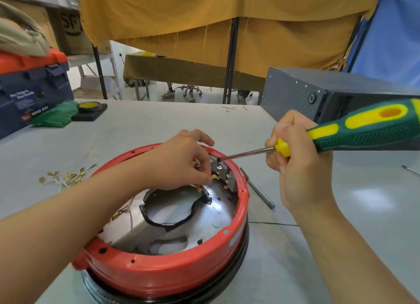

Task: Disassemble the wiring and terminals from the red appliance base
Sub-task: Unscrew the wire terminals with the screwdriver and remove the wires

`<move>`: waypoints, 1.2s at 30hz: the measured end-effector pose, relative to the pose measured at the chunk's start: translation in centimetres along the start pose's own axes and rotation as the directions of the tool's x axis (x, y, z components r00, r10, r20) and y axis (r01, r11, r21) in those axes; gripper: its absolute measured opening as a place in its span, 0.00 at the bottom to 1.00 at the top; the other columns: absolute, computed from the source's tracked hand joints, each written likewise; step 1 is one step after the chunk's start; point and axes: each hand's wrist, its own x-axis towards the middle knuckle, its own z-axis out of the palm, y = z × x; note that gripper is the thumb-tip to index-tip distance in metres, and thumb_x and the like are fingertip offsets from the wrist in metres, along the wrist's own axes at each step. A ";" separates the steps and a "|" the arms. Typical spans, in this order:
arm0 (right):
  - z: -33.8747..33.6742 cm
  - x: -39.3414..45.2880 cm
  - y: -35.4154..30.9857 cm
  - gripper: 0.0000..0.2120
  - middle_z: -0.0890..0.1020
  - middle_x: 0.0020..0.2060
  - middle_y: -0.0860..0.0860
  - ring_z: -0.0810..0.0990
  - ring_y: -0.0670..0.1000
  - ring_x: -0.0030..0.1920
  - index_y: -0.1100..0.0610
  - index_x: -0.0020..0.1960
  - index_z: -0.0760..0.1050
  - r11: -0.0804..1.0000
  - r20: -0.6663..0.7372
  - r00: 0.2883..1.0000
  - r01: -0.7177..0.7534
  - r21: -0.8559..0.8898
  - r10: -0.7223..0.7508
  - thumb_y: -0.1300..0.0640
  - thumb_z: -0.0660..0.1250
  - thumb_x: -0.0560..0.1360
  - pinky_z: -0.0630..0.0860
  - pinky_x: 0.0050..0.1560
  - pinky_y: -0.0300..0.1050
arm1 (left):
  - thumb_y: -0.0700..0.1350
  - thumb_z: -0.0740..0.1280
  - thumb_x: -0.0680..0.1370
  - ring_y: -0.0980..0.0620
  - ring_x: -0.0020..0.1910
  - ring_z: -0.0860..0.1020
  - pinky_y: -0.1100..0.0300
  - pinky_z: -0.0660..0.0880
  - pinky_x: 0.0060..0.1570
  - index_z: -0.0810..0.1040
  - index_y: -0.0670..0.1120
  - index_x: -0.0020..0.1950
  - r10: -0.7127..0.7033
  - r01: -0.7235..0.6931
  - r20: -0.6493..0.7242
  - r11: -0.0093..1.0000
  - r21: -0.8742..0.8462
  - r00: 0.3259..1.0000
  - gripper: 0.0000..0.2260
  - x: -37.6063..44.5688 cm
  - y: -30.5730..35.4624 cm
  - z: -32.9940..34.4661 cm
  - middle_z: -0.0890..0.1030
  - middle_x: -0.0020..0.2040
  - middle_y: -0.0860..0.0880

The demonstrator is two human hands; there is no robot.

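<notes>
Plastic, glossy and red, forms the round rim of the appliance base (172, 274), which sits upside down nearest me on the grey table (295, 258); inside it a shiny metal plate shows a jagged black-edged hole. At the base's far rim my left hand (181, 165) pinches a small brass terminal (214, 177) beside the grey terminal block (223, 172), probably to steady it. My right hand (293, 151) is wrapped around the screwdriver (341, 135) near its ribbed green-and-yellow handle's front, with the thin steel blade tip at the block, apparently to pry a connector. Left of the base lies a loose bunch of removed brass terminals and white wires (66, 177). Beyond it stands a dark metal case (295, 94).
</notes>
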 end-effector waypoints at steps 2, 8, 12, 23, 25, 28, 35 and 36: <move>0.1 -0.2 0.0 0.13 0.63 0.22 0.47 0.59 0.45 0.22 0.56 0.29 0.61 1.000 -0.037 0.999 0.016 0.022 -0.016 0.52 0.62 0.65 0.57 0.25 0.35 | 0.50 0.73 0.71 0.60 0.56 0.70 0.63 0.67 0.51 0.79 0.56 0.32 -0.028 0.028 0.001 0.999 -0.044 1.000 0.08 -0.1 0.1 -0.7 0.71 0.61 0.61; 0.4 -0.5 0.0 0.13 0.64 0.20 0.44 0.61 0.45 0.22 0.51 0.30 0.65 1.000 -0.113 0.994 0.006 -0.015 -0.008 0.53 0.61 0.72 0.60 0.23 0.35 | 0.49 0.73 0.71 0.57 0.43 0.81 0.66 0.74 0.46 0.83 0.53 0.39 -0.093 0.077 -0.032 0.936 -0.344 0.995 0.02 -1.3 -0.1 -2.6 0.84 0.42 0.55; 0.6 -0.7 0.3 0.12 0.68 0.21 0.45 0.66 0.42 0.23 0.54 0.34 0.67 0.995 -0.063 0.998 0.025 -0.101 -0.031 0.50 0.62 0.74 0.65 0.26 0.31 | 0.50 0.73 0.71 0.60 0.41 0.81 0.67 0.73 0.44 0.83 0.53 0.40 -0.152 0.041 -0.215 0.894 -0.447 0.965 0.02 -2.1 0.0 -2.7 0.84 0.41 0.56; 1.0 -1.1 2.1 0.06 0.78 0.28 0.53 0.78 0.49 0.28 0.50 0.41 0.75 0.983 0.154 0.988 0.042 -0.180 -0.014 0.52 0.69 0.75 0.74 0.28 0.37 | 0.50 0.73 0.70 0.55 0.45 0.79 0.58 0.75 0.52 0.82 0.54 0.39 -0.237 -0.021 -0.487 0.884 -0.468 0.841 0.02 -1.7 0.7 -4.3 0.81 0.44 0.52; 1.0 -1.1 2.5 0.04 0.80 0.31 0.52 0.80 0.52 0.33 0.49 0.42 0.76 0.982 0.160 0.987 0.045 -0.181 -0.016 0.50 0.69 0.74 0.77 0.34 0.40 | 0.50 0.73 0.70 0.61 0.37 0.77 0.67 0.73 0.43 0.83 0.53 0.39 -0.242 -0.024 -0.514 0.889 -0.458 0.823 0.02 -1.7 0.6 -4.9 0.82 0.41 0.53; 1.0 -1.2 3.0 0.03 0.81 0.33 0.50 0.82 0.52 0.37 0.48 0.46 0.77 0.981 0.175 0.984 0.055 -0.188 -0.021 0.50 0.70 0.74 0.78 0.39 0.41 | 0.47 0.73 0.71 0.61 0.33 0.75 0.68 0.72 0.36 0.84 0.50 0.40 -0.248 -0.042 -0.554 0.888 -0.458 0.795 0.02 -1.6 0.4 -6.0 0.83 0.38 0.51; 1.4 -1.6 3.3 0.06 0.81 0.34 0.45 0.79 0.43 0.35 0.52 0.49 0.77 0.969 0.236 0.970 0.111 -0.219 -0.057 0.52 0.70 0.74 0.74 0.39 0.32 | 0.47 0.72 0.72 0.61 0.29 0.75 0.70 0.74 0.31 0.82 0.49 0.40 -0.325 0.020 -0.533 0.866 -0.500 0.781 0.03 -1.4 -0.9 -8.1 0.80 0.31 0.53; 1.5 -1.6 3.3 0.06 0.81 0.34 0.46 0.80 0.44 0.35 0.52 0.49 0.77 0.968 0.238 0.969 0.117 -0.223 -0.062 0.53 0.70 0.74 0.75 0.39 0.32 | 0.47 0.72 0.73 0.61 0.29 0.75 0.72 0.73 0.31 0.82 0.48 0.41 -0.350 0.040 -0.520 0.855 -0.517 0.779 0.04 -1.5 -1.3 -8.2 0.80 0.30 0.54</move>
